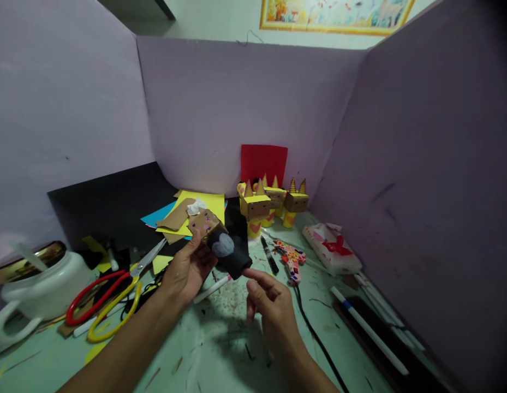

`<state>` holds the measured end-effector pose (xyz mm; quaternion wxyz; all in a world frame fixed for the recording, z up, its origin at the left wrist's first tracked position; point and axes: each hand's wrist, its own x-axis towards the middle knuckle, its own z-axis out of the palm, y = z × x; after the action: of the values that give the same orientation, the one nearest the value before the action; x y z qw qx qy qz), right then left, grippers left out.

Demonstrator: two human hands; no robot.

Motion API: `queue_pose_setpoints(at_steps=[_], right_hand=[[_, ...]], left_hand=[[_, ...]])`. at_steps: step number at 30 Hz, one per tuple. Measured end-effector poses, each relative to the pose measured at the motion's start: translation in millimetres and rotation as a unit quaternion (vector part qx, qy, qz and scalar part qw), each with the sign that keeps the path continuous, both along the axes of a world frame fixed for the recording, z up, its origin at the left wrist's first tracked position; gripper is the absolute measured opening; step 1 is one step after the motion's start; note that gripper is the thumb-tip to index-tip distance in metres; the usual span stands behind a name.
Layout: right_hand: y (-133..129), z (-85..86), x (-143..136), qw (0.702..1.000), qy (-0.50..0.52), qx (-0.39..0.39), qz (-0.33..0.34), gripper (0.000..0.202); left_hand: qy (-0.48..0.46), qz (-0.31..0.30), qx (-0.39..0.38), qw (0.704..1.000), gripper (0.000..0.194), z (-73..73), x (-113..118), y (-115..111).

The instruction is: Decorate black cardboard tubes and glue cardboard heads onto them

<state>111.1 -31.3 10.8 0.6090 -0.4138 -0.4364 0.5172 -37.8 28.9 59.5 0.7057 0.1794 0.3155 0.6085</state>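
Observation:
My left hand [191, 267] grips a small cardboard craft figure, tilted in the air above the table. Its brown cardboard head [204, 222] has purple marks and points up and left, while its black paper body [232, 255] carries a grey heart shape and slants down to the right. At the body's lower end is my right hand [273, 305], index finger stretched out and its tip touching or nearly touching the black rim. The right thumb is apart from that finger, and nothing shows between them. My left palm hides part of the figure.
Several finished-looking yellow figures with cardboard heads [256, 209] stand at the back before a red sheet [263, 164]. A glue gun [292, 256], its cord, a black marker [269, 255] and a tissue pack [333, 248] lie right. Scissors [109, 295] and a white mug [52, 284] are left.

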Motion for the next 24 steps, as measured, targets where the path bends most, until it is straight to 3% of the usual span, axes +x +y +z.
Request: queue_pose_setpoints(at_steps=[3,6,11,15,17,19,21,24], right_hand=[[1.6,-2.5,-2.7,0.999,0.001,-0.035,0.017,0.041],[3.4,-4.3,-4.3,0.999,-0.014,-0.044,0.017,0.041],[8.1,-4.4,3.6,0.996,-0.03,-0.075,0.021,0.03],[12.5,-3.5,17.5,0.995,-0.013,-0.071,-0.068,0.02],[12.6,-2.1,21.9,0.994,0.003,-0.044,-0.104,0.021],[11.2,-0.4,23.4,0.998,-0.018,-0.014,-0.062,0.033],[9.5,0.4,23.5,0.998,-0.064,0.016,0.021,0.049],[8.4,-1.7,24.7,0.986,-0.138,0.038,0.084,0.051]], left_hand=[[0.052,0.045,0.056,0.996,0.019,-3.3,5.0,-2.6],[0.072,0.048,0.111,0.99,0.029,-6.6,8.2,-4.8],[0.099,0.075,0.142,0.982,0.041,-3.0,3.5,-5.8],[0.137,0.096,0.178,0.97,0.043,4.5,-4.8,-2.7],[0.157,0.076,0.194,0.965,0.043,5.8,-5.8,-3.5],[0.173,0.018,0.223,0.959,0.042,3.8,-3.3,-7.4],[0.198,-0.05,0.257,0.945,0.045,-1.9,1.6,-14.0],[0.28,-0.063,0.289,0.914,0.058,-14.2,10.2,-25.0]])
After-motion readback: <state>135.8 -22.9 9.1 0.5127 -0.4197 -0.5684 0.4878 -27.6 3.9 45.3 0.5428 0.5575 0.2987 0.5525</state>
